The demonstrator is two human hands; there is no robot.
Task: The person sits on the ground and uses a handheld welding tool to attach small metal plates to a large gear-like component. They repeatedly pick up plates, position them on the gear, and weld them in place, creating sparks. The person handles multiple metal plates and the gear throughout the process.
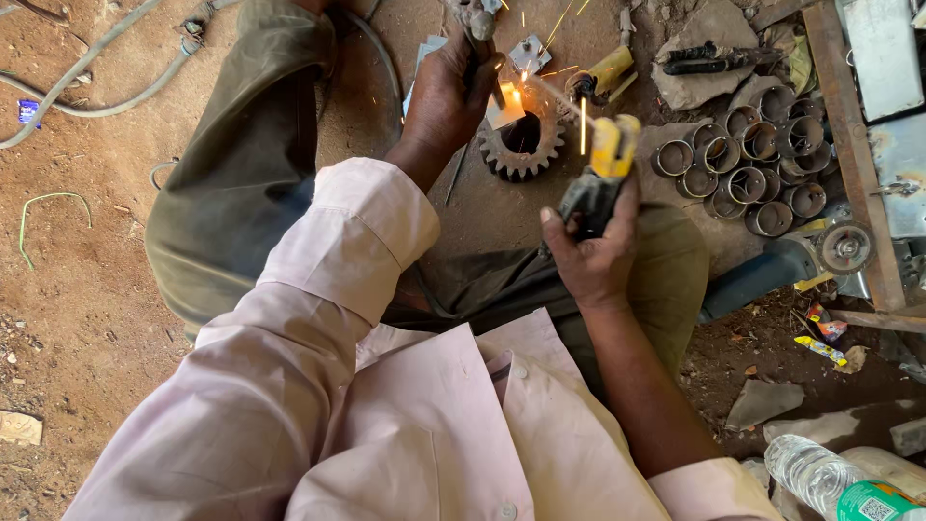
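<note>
Right hand wraps its grip tight around a yellow-tipped welding electrode holder, whose long axis points up and left toward the glowing weld spot. Left hand, nearer that spot, pinches a dark tool holding a small metal plate upon the toothed steel gear, which lies flat on the dirt floor, sparks flying.

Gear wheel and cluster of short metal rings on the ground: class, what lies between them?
In the head view, between the gear wheel and the metal rings sits the yellow-tipped electrode holder gripped by the right hand, over bare ground.
</note>
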